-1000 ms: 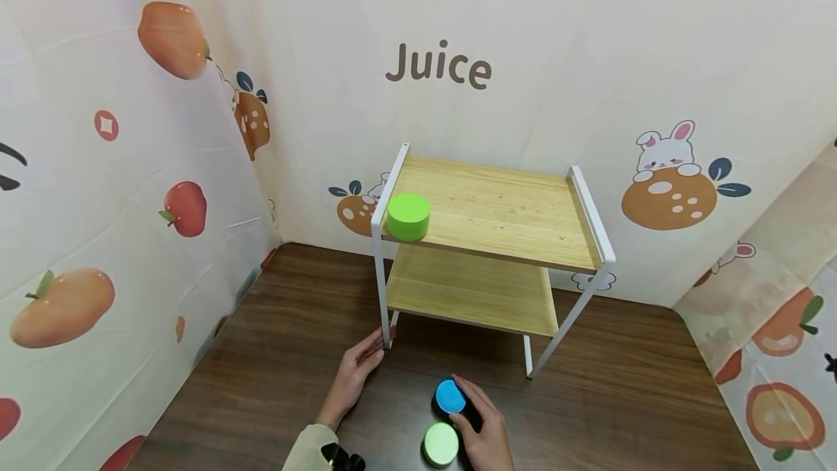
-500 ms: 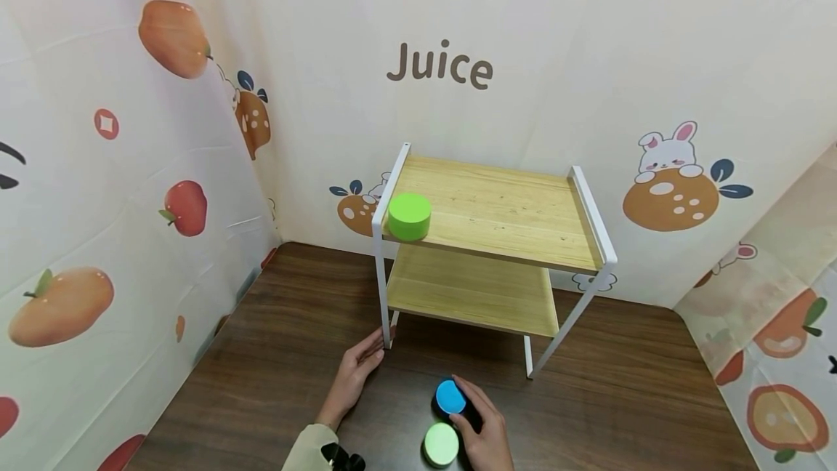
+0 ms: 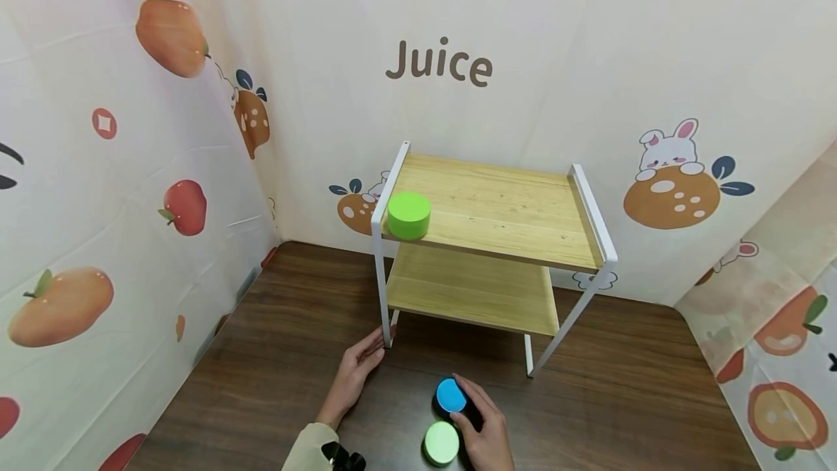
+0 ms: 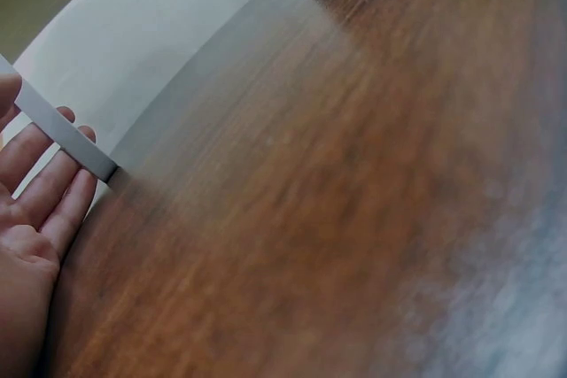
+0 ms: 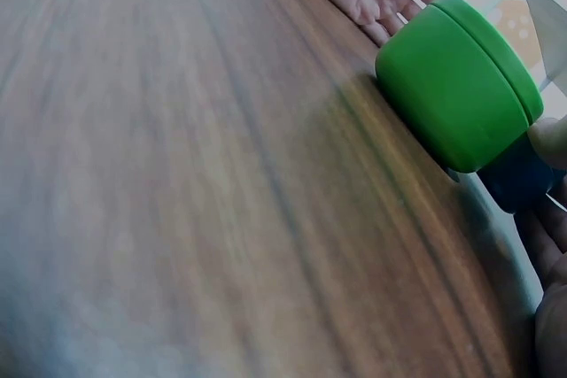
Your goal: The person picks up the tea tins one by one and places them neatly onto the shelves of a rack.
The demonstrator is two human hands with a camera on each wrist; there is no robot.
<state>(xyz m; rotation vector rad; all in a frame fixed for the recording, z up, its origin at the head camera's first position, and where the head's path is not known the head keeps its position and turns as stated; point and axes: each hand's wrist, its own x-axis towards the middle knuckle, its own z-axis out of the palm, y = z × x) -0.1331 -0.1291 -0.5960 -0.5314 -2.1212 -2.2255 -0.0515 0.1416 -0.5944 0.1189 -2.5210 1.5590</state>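
Lower centre in the head view, a small round blue jar point(image 3: 450, 395) stands on the table, pinched between the thumb and fingers of my right hand point(image 3: 485, 427). Just in front of it is a round green jar point(image 3: 441, 444), whose lid seam shows in the right wrist view, where it hides part of the blue one. My left hand point(image 3: 354, 373) is at the foot of the left front leg point(image 4: 62, 130) of a two-tier shelf point(image 3: 503, 209). Its fingers pass behind the leg, with the thumb on the near side.
A bright green round jar point(image 3: 408, 216) sits at the front left corner of the shelf's top board. The lower board point(image 3: 471, 289) lies beneath, between white metal frames. Printed curtains point(image 3: 523, 35) close off the back and sides of the brown wooden table point(image 3: 281, 340).
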